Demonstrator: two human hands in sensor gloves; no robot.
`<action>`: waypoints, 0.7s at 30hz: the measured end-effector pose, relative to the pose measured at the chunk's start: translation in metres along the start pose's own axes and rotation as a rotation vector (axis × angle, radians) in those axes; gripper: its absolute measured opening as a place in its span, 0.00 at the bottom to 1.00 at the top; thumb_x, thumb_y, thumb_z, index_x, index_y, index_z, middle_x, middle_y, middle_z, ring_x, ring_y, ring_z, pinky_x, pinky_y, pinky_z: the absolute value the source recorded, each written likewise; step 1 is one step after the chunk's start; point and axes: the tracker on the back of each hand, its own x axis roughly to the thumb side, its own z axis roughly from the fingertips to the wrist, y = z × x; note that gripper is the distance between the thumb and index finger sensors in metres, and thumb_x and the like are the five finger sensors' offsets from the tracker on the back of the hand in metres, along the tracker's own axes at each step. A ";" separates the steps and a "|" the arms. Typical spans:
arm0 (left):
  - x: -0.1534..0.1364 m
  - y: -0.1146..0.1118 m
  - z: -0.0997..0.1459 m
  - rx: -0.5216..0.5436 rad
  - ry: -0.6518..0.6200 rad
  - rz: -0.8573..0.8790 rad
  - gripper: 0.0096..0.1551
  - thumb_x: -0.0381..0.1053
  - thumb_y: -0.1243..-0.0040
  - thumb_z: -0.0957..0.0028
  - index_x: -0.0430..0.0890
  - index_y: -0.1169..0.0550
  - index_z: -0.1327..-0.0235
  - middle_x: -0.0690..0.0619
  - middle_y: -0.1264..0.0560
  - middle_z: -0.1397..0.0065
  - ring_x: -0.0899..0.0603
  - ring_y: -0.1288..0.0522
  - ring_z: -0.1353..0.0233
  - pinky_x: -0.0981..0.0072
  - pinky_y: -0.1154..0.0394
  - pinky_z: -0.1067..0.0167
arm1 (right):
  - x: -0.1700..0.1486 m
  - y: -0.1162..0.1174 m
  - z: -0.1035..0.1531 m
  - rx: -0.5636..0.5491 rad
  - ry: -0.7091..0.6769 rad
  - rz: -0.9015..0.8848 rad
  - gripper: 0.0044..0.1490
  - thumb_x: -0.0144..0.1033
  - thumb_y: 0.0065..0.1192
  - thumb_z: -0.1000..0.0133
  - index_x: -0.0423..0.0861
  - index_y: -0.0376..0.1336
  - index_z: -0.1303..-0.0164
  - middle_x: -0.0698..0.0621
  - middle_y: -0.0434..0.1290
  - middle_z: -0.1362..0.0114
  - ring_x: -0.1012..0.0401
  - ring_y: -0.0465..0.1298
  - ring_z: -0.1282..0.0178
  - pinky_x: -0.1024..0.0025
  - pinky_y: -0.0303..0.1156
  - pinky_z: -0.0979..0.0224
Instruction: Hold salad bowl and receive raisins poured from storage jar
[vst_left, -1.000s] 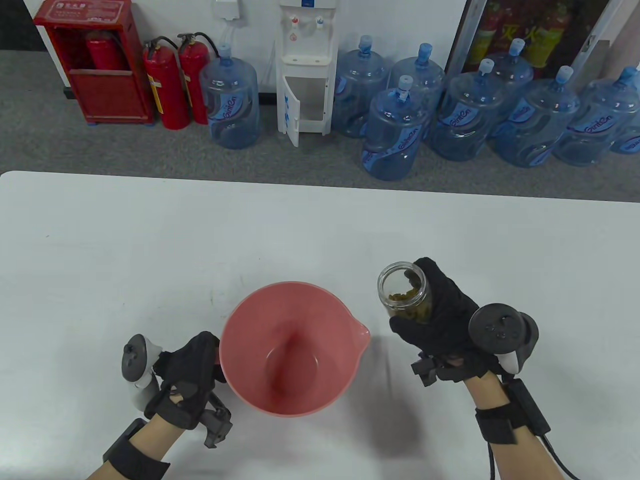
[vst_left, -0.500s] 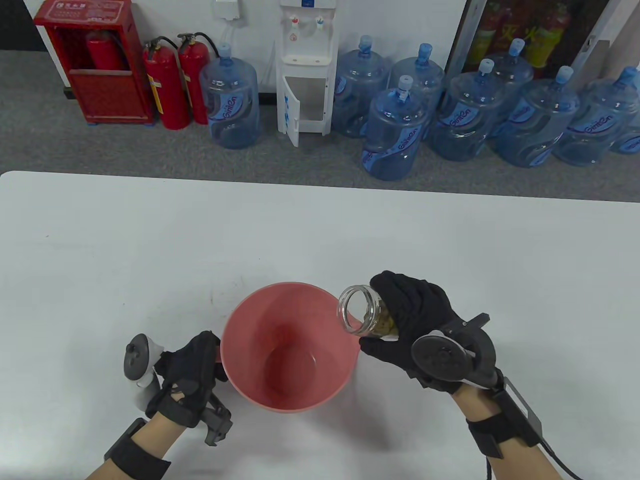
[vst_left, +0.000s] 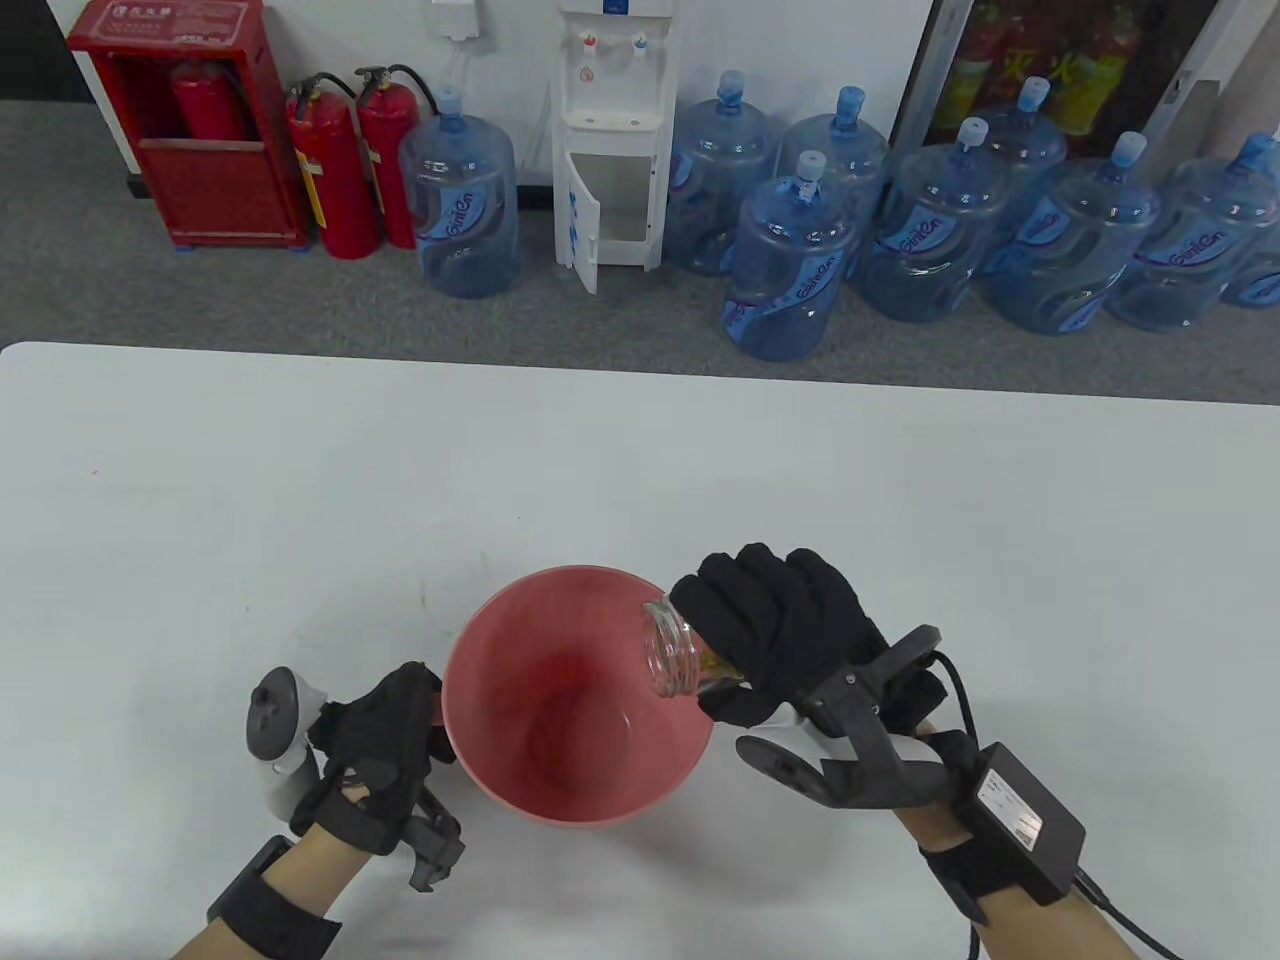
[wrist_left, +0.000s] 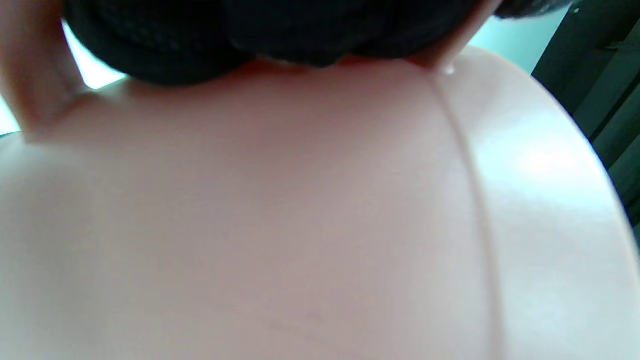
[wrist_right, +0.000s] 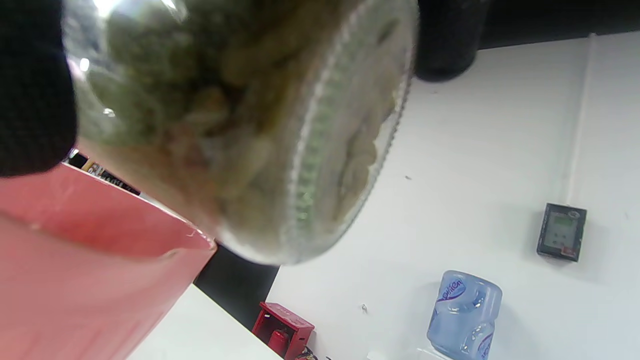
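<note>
I see a white tabletop (vst_left: 300, 480) that is matte and plain, with a rounded corner far to the left of my left hand (vst_left: 375, 745). That hand grips the left side of the pink salad bowl (vst_left: 575, 700), with the fingers curled at the rim; in the left wrist view the bowl's outer wall (wrist_left: 300, 225) fills almost the whole picture under the black glove. The bowl sits between my two hands, a little tilted, and I see no raisins in its bottom.

My right hand (vst_left: 790, 630) is wrapped closed around the glass storage jar (vst_left: 672, 655), which is tipped with its open mouth over the right rim of the bowl. In the right wrist view the greenish raisins (wrist_right: 240, 130) are pressed toward the threaded neck of the jar, above the bowl's edge (wrist_right: 100, 220).

Beyond the tabletop, far in front of both hands, there is grey carpet (vst_left: 250, 300). Ahead of the left hand stand a red extinguisher cabinet (vst_left: 190, 130) and two red fire extinguishers (vst_left: 350, 165). Straight ahead is a white water dispenser (vst_left: 612, 130), and ahead of the right hand many blue water bottles (vst_left: 930, 240) stand along the wall.
</note>
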 end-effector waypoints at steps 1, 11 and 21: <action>0.000 0.000 0.000 -0.001 0.001 -0.003 0.26 0.64 0.56 0.54 0.45 0.18 0.84 0.51 0.21 0.76 0.36 0.21 0.65 0.39 0.29 0.46 | 0.002 -0.001 -0.001 -0.002 -0.015 0.026 0.69 0.74 0.77 0.71 0.60 0.47 0.24 0.55 0.62 0.21 0.57 0.71 0.25 0.51 0.65 0.23; -0.002 -0.001 0.000 -0.017 0.010 -0.020 0.26 0.64 0.56 0.54 0.44 0.18 0.84 0.51 0.21 0.76 0.36 0.21 0.65 0.39 0.29 0.46 | 0.023 0.002 -0.014 -0.019 -0.143 0.219 0.69 0.71 0.79 0.73 0.62 0.47 0.25 0.56 0.61 0.21 0.57 0.70 0.24 0.51 0.64 0.22; -0.003 -0.003 -0.001 -0.024 0.014 -0.013 0.26 0.64 0.56 0.54 0.44 0.18 0.83 0.51 0.21 0.76 0.36 0.21 0.65 0.39 0.29 0.45 | 0.035 0.005 -0.022 -0.021 -0.218 0.300 0.69 0.69 0.82 0.74 0.64 0.48 0.26 0.58 0.60 0.21 0.58 0.68 0.23 0.51 0.63 0.21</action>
